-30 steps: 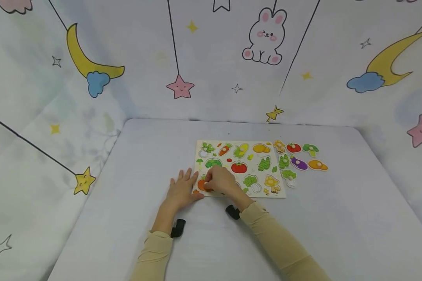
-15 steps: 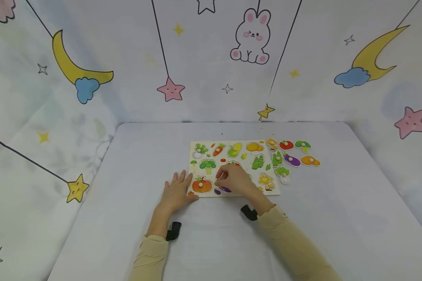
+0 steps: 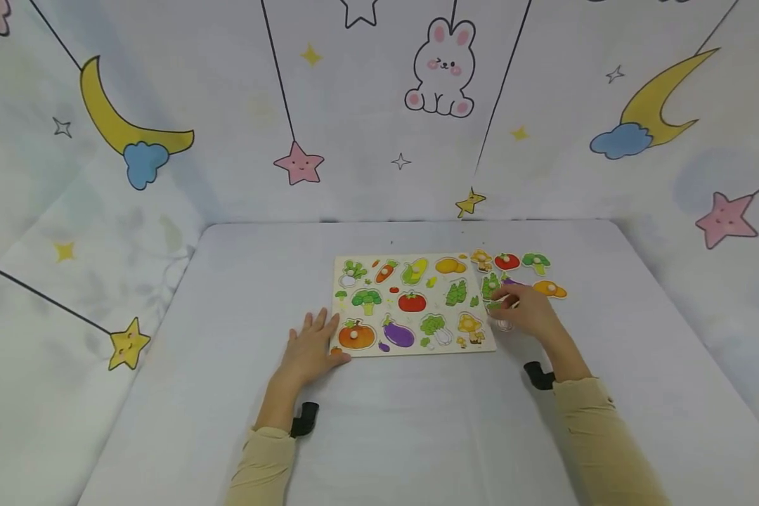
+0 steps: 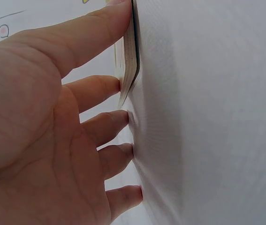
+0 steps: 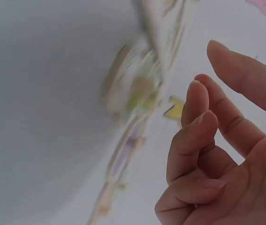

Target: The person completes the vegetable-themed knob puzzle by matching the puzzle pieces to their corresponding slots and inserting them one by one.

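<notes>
A wooden vegetable puzzle board lies on the white table. My left hand rests at its left edge, fingers spread; in the left wrist view the thumb touches the board's side. A knobbed pumpkin piece sits in the board's near left corner. My right hand is just past the board's right edge, over a loose bok choy piece, which it partly covers. In the right wrist view its thumb and index finger stand apart with nothing between them, and the bok choy piece is blurred below.
Other loose pieces lie right of the board: a mushroom, a tomato, a broccoli, asparagus, a partly hidden eggplant and a potato. A patterned cloth wall rises behind the table.
My right hand has left the pumpkin piece in the board's corner and moved right to the loose pieces. My left hand stays at the board's left edge. The head view has shifted slightly.
</notes>
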The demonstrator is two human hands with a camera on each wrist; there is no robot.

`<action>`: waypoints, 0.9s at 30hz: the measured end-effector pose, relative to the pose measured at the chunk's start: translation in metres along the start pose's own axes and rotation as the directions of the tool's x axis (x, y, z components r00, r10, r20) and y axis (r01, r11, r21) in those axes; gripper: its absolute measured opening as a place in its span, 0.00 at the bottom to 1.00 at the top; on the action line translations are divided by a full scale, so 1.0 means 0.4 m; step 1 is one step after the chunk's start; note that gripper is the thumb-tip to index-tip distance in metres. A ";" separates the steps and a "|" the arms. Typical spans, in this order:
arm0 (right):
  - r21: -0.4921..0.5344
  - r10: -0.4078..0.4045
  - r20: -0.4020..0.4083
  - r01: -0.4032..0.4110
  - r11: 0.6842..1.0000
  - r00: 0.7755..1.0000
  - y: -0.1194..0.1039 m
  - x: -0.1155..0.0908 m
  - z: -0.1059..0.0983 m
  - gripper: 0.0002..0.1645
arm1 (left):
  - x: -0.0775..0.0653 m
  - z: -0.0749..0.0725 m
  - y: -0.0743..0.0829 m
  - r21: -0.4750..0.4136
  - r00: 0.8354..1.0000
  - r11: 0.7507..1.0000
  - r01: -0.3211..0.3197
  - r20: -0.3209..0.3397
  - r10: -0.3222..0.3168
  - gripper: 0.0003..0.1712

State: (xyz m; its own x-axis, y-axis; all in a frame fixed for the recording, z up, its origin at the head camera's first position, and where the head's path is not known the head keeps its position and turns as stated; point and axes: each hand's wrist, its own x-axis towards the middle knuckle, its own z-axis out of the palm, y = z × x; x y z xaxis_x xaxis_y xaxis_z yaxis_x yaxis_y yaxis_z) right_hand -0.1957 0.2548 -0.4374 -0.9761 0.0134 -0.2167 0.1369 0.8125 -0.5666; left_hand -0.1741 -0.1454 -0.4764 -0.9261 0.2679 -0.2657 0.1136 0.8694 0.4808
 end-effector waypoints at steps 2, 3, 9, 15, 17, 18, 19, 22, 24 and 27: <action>0.010 0.026 0.015 -0.027 1.000 1.000 0.026 0.001 -0.010 0.20 | -0.001 -0.001 -0.001 0.000 1.000 1.000 0.004 0.002 -0.004 0.50; 0.016 0.041 0.026 -0.042 0.999 0.999 0.037 0.001 -0.013 0.21 | -0.001 -0.001 -0.002 -0.002 1.000 1.000 0.003 0.002 -0.003 0.50; 0.041 0.086 0.082 -0.090 0.995 0.993 0.079 0.005 -0.019 0.23 | 0.001 0.001 -0.003 -0.004 1.000 1.000 -0.003 -0.002 0.003 0.50; 0.055 0.093 0.101 -0.098 0.994 0.991 0.084 0.012 -0.018 0.23 | 0.002 0.004 -0.003 0.001 1.000 1.000 -0.007 -0.011 0.007 0.50; 0.052 0.089 0.104 -0.095 0.994 0.991 0.083 0.017 -0.016 0.22 | 0.002 0.005 -0.003 0.002 1.000 1.000 -0.005 -0.009 0.005 0.49; 0.049 0.087 0.103 -0.092 0.995 0.991 0.082 0.020 -0.015 0.21 | 0.001 0.004 -0.004 0.003 1.000 1.000 -0.007 -0.011 0.007 0.49; 0.046 0.085 0.102 -0.090 0.995 0.991 0.082 0.022 -0.014 0.20 | 0.001 0.005 -0.004 0.003 1.000 1.000 -0.008 -0.013 0.008 0.49; 0.043 0.064 0.103 -0.069 0.997 0.993 0.084 0.028 -0.012 0.17 | 0.000 0.004 -0.002 0.005 1.000 1.000 -0.011 -0.015 0.012 0.49; 0.039 0.057 0.101 -0.062 0.997 0.993 0.084 0.032 -0.011 0.15 | -0.002 0.004 -0.001 0.005 1.000 1.000 -0.016 -0.019 0.016 0.48; 0.031 0.049 0.101 -0.052 0.998 0.994 0.082 0.035 -0.010 0.13 | -0.004 0.002 0.000 0.006 1.000 1.000 -0.016 -0.022 0.016 0.48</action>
State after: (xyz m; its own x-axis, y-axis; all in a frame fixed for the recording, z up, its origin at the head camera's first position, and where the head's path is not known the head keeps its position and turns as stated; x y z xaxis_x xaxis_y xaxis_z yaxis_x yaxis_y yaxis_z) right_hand -0.2053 0.2838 -0.4559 -0.9464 -0.0061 -0.3231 0.1925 0.7925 -0.5787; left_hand -0.1722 -0.1453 -0.4766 -0.9317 0.2730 -0.2394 0.1309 0.8674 0.4800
